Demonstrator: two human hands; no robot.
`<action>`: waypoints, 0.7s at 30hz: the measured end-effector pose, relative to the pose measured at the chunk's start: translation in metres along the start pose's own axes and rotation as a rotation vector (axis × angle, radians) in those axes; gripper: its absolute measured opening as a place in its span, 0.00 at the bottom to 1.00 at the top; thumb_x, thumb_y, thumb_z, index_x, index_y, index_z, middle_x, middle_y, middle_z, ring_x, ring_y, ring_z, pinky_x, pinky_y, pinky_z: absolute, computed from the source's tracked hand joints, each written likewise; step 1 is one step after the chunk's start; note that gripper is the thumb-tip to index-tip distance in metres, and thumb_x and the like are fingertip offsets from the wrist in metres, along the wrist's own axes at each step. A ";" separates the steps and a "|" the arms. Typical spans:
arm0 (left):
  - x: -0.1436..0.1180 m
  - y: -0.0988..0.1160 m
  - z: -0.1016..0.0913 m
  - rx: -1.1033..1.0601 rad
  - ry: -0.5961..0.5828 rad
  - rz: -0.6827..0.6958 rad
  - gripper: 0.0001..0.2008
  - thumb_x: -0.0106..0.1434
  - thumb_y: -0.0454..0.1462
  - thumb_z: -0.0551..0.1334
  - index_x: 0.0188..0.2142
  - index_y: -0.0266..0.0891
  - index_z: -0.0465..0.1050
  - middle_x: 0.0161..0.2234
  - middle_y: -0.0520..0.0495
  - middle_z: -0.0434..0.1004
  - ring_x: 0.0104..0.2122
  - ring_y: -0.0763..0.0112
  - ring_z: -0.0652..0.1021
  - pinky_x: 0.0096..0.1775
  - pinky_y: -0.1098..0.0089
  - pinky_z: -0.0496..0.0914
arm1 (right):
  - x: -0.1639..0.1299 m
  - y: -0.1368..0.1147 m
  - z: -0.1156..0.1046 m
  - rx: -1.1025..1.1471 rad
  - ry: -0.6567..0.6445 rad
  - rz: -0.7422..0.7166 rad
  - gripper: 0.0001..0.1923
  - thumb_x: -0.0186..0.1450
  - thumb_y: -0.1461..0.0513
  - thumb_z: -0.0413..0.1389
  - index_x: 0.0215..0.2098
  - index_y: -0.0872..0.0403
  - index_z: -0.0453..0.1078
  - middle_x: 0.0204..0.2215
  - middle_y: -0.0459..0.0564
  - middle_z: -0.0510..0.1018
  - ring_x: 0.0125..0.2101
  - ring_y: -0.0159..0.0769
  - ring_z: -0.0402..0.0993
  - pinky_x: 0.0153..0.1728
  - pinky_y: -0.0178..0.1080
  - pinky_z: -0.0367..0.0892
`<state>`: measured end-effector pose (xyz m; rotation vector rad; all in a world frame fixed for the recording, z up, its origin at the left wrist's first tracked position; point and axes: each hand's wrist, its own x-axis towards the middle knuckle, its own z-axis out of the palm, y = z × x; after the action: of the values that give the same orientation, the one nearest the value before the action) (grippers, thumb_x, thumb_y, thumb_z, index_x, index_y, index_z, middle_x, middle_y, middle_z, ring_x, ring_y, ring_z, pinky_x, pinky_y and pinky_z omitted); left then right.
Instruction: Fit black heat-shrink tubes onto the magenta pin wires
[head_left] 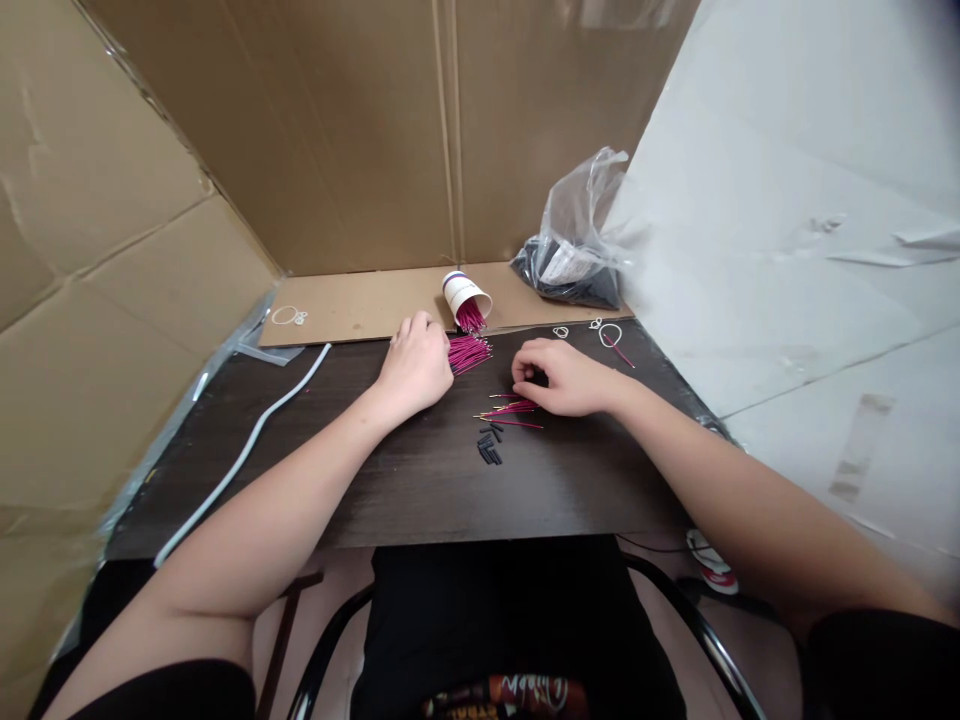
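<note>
So there's a white paper cup [466, 297] tipped on its side at the back of the dark table [390, 480], more magenta wire pieces poking out of its mouth. Left hand [415, 365] is clamped around a bundle of magenta wires [469, 353] just in front of it. Right hand [564, 378] rests curled over a loose little pile of wires [512, 408], can't tell if it's pinching any. Short black tube bits [490, 446] lie just beside them. A clear plastic bag [577, 245] with dark stuff inside sits back right.

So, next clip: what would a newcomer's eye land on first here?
The bright pink wires: a bunch gripped in the left hand at the middle of the dark table, more spilling from a tipped paper cup just behind. The right hand rests over a few loose wires beside small black tubes.
</note>
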<state>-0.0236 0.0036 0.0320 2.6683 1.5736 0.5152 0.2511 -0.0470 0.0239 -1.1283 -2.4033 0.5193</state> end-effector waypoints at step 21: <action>-0.019 0.025 -0.015 -0.705 -0.419 0.585 0.03 0.67 0.34 0.72 0.35 0.39 0.84 0.37 0.46 0.82 0.37 0.66 0.80 0.42 0.64 0.74 | 0.003 0.003 0.006 0.011 0.214 0.110 0.03 0.74 0.66 0.59 0.44 0.54 0.75 0.36 0.51 0.80 0.35 0.40 0.74 0.42 0.43 0.67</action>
<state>-0.0156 -0.0277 0.0450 2.3853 0.3778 0.3699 0.2485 -0.0434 0.0184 -1.2503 -2.1630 0.4226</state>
